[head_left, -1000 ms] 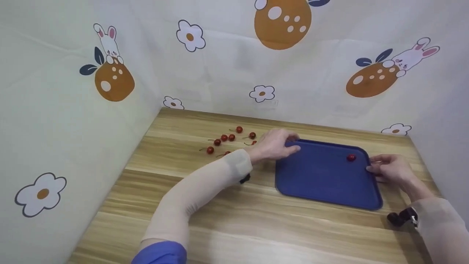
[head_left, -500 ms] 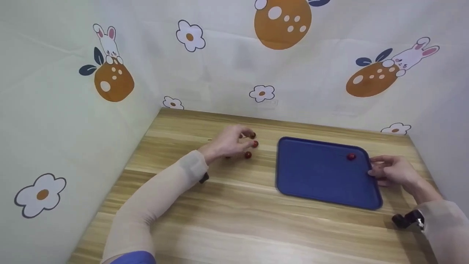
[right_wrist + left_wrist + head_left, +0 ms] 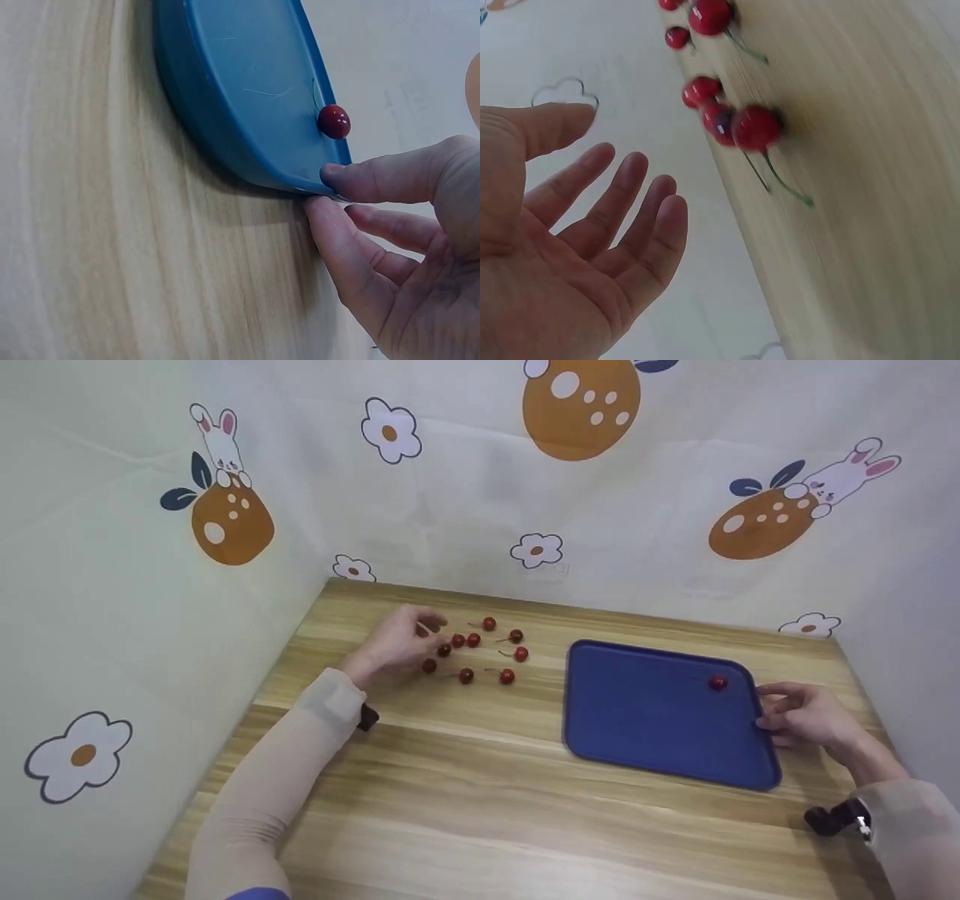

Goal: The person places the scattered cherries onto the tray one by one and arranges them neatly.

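Note:
In the head view my left hand [image 3: 396, 640] hovers at the left side of a loose group of red cherries with thin stems. Its fingers are relaxed and spread, with nothing held, as the left wrist view also shows beside a cherry [image 3: 756, 127]. Nearest it in the head view is a dark red cherry [image 3: 429, 666]. On the right, my right hand [image 3: 810, 720] pinches the right rim of a blue tray [image 3: 652, 720], thumb over the inner side and fingers outside. One cherry [image 3: 718, 682] lies on the tray near that rim.
A wood-grain table [image 3: 465, 810] carries everything. Several more cherries, among them one cherry [image 3: 507, 676], lie between the left hand and the tray. A pale cloth [image 3: 450, 495] printed with flowers and rabbits stands behind and at both sides.
My left hand has moved left from the tray's left edge, across the cherries to their far left side, uncovering most of them. The right hand stays at the tray's rim.

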`<move>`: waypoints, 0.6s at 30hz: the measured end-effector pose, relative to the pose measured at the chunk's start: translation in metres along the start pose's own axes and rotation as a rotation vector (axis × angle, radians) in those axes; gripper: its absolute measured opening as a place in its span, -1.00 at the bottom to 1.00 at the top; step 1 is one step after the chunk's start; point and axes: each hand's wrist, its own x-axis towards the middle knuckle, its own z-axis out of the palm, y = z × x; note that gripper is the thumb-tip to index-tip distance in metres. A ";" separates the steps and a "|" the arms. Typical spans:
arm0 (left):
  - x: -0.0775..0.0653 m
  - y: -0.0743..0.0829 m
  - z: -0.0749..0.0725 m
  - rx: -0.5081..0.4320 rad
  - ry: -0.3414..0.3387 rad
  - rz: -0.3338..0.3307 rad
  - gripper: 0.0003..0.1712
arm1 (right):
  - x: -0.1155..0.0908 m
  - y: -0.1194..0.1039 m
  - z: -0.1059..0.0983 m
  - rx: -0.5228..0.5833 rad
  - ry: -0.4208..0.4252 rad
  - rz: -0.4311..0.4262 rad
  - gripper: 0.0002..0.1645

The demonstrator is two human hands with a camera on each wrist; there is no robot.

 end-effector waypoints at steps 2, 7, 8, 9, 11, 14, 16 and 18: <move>-0.003 -0.012 -0.005 0.006 0.006 -0.015 -0.53 | 0.000 0.000 0.000 0.001 0.001 0.000 0.02; -0.008 -0.046 -0.009 0.059 0.016 -0.002 -0.67 | 0.000 -0.001 0.000 0.012 0.003 0.013 0.01; -0.008 -0.051 -0.009 0.066 0.012 0.003 -0.69 | 0.000 -0.001 0.000 0.013 0.005 0.014 0.01; -0.008 -0.056 -0.008 0.067 0.008 0.004 -0.70 | 0.000 -0.001 0.000 0.014 0.008 0.015 0.00; -0.008 -0.064 -0.006 0.066 0.006 -0.003 -0.72 | 0.000 -0.001 0.000 0.012 0.010 0.017 -0.01; -0.007 -0.069 -0.003 0.054 0.010 -0.033 -0.73 | 0.000 0.000 0.000 0.005 0.011 0.014 -0.02; -0.007 -0.069 -0.001 0.049 0.018 -0.044 -0.75 | 0.000 0.000 0.000 -0.004 0.011 0.011 -0.02; -0.007 -0.068 0.000 0.052 0.023 -0.046 -0.78 | 0.000 0.000 0.000 -0.014 0.013 0.010 -0.02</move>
